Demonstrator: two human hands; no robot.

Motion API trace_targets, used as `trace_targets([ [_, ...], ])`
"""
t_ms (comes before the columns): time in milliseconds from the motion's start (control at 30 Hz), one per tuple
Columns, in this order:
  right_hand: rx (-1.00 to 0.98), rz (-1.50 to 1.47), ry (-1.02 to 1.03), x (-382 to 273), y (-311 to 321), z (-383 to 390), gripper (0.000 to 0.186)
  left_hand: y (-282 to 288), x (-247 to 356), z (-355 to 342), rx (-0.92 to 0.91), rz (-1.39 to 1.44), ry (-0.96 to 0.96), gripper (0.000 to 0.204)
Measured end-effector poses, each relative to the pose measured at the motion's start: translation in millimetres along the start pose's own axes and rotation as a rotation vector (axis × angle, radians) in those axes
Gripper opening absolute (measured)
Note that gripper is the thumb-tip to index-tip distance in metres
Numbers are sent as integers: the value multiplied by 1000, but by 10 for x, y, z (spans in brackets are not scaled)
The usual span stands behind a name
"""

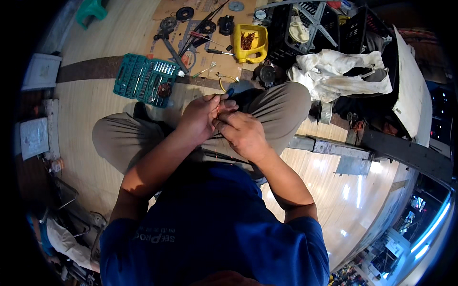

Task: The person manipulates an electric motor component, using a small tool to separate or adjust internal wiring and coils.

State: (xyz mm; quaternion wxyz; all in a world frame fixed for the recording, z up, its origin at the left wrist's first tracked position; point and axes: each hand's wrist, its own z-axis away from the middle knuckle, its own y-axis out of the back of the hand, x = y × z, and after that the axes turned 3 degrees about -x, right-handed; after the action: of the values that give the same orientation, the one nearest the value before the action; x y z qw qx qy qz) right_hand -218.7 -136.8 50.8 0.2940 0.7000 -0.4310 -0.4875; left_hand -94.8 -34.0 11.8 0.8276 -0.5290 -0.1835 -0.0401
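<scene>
Both of my hands meet above my lap, between my bent knees. Thin orange-red strands that look like copper wire (218, 110) show between the fingertips. My left hand (196, 119) has its fingers closed on the strands, its thumb and fingertips pressed together. From the right, my right hand (244, 134) pinches at the same strands with curled fingers. Some thin strands also hang down over the lap below the hands. Just beyond the fingers lies a tool with curved yellow handles (222, 84). The fingers hide most of the wire.
Ahead on the floor sit an open green socket set case (140, 78), a cut-open yellow jug (258, 53) with reddish-brown scraps, and screwdrivers and motor parts on flattened cardboard (162, 40). Black crates (279, 35) and a white cloth (317, 71) stand at the right.
</scene>
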Motion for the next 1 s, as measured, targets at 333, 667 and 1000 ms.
trace_targets([
  [333,-23,-198,-241,7,298,154,60,-68,218,-17,-27,-45,-248,15],
  [667,-72,-679,-799,-298,87,-17,45,-209,58,-143,144,-274,-417,20],
  [1000,-212,-677,-587,111,-49,114,17,-179,159,-34,103,-97,-294,19],
])
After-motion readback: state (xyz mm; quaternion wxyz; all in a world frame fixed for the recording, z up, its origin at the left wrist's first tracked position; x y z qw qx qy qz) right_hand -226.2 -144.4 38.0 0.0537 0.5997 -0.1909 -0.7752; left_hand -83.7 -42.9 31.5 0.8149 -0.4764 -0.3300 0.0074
